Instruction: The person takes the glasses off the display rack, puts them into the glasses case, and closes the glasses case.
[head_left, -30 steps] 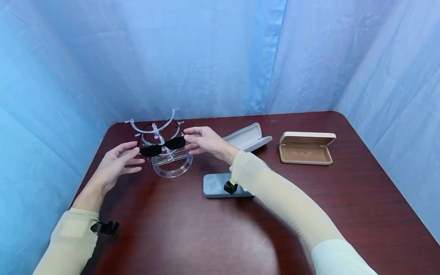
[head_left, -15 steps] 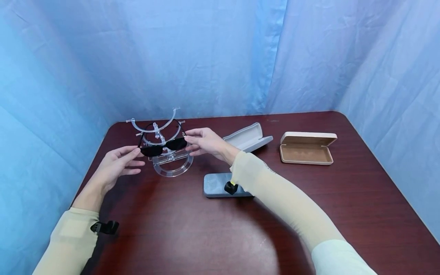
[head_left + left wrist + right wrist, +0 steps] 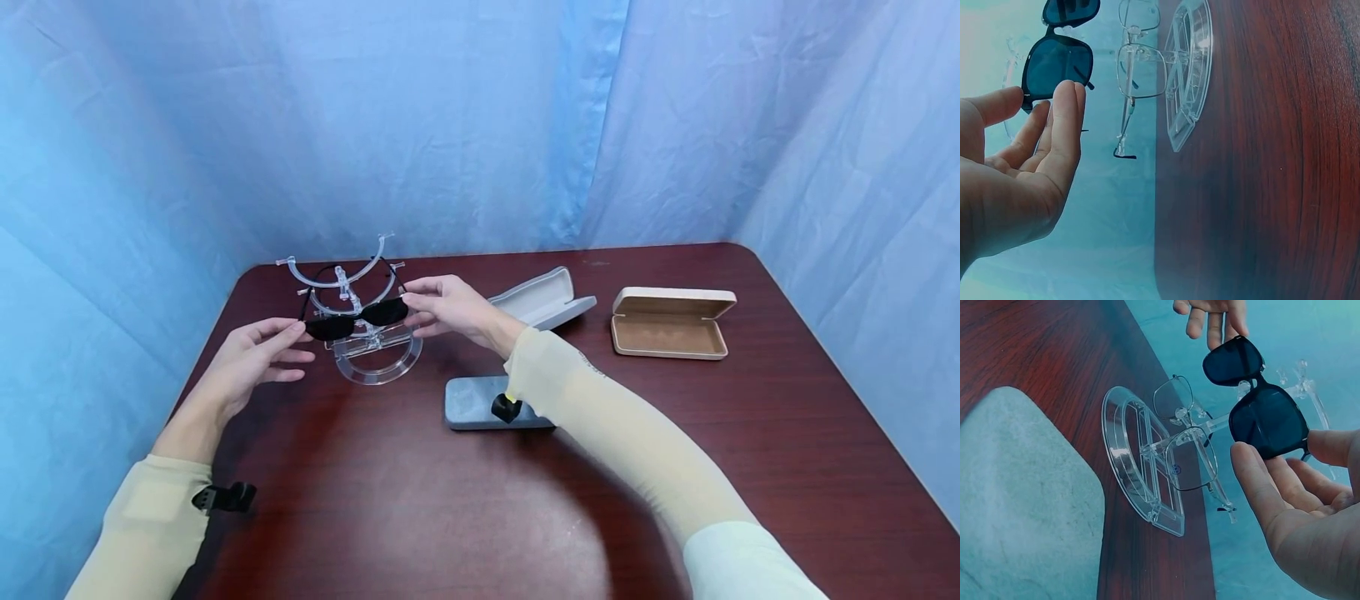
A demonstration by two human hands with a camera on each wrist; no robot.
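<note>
Dark sunglasses [image 3: 330, 328] are held between my two hands in front of a clear plastic glasses stand [image 3: 381, 377]. My left hand [image 3: 251, 358] pinches their left end by the hinge, thumb on one side and fingertips at the lens edge. At the other end my right hand [image 3: 453, 308] pinches the hinge corner likewise. The temples point back toward the stand's upper curved arms. Lower on the stand hangs a pair of thin-rimmed clear glasses [image 3: 1192, 459], which the left wrist view also shows behind the sunglasses [image 3: 1057, 65].
A closed blue-grey glasses case [image 3: 472, 404] lies under my right forearm, partly hidden by it. Behind that forearm stands an open grey glasses case [image 3: 547, 304]. An open beige case [image 3: 670, 333] with brown lining sits to the right. Blue curtains [image 3: 450, 125] surround the dark red table [image 3: 420, 500].
The sunglasses stay almost in the same place by the stand, held in both hands. My left hand has lowered very slightly since the earliest frame.
</note>
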